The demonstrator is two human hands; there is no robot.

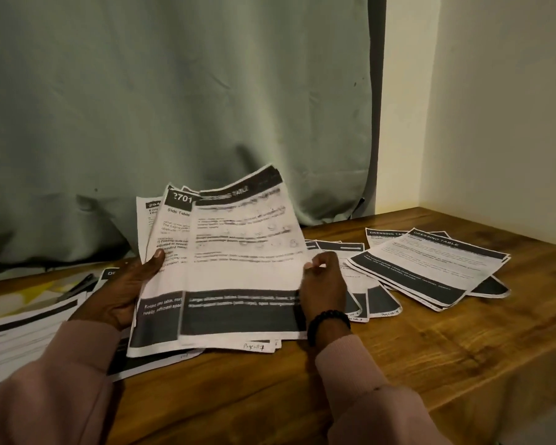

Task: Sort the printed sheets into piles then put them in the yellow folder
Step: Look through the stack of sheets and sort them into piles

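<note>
Wooden brown table (pixel 398 364) fills the lower half of the frame, with a grey-green curtain (pixel 174 91) hanging behind it. At the far left edge, a patch of yellow, possibly the yellow folder (pixel 0 300), shows under loose printed sheets (pixel 20 335); a dark pen-like object (pixel 77 285) lies there too. Left of centre, the left hand (pixel 122 293) grips a fanned stack of black-and-white printed sheets (pixel 167 252), thumb pressed on its face, fingers curled behind. At centre, the right hand (pixel 323 281), wearing a black beaded bracelet (pixel 328 321), pinches the right edge of the blurred front sheet headed "DRESSING TABLE" (pixel 244 252), whose lower edge rests on the table. Behind that hand, a few overlapping sheets (pixel 379 300) lie flat. At right of centre, a pile of printed sheets with dark header bands (pixel 430 268) lies on the table, well apart from the held stack.
</note>
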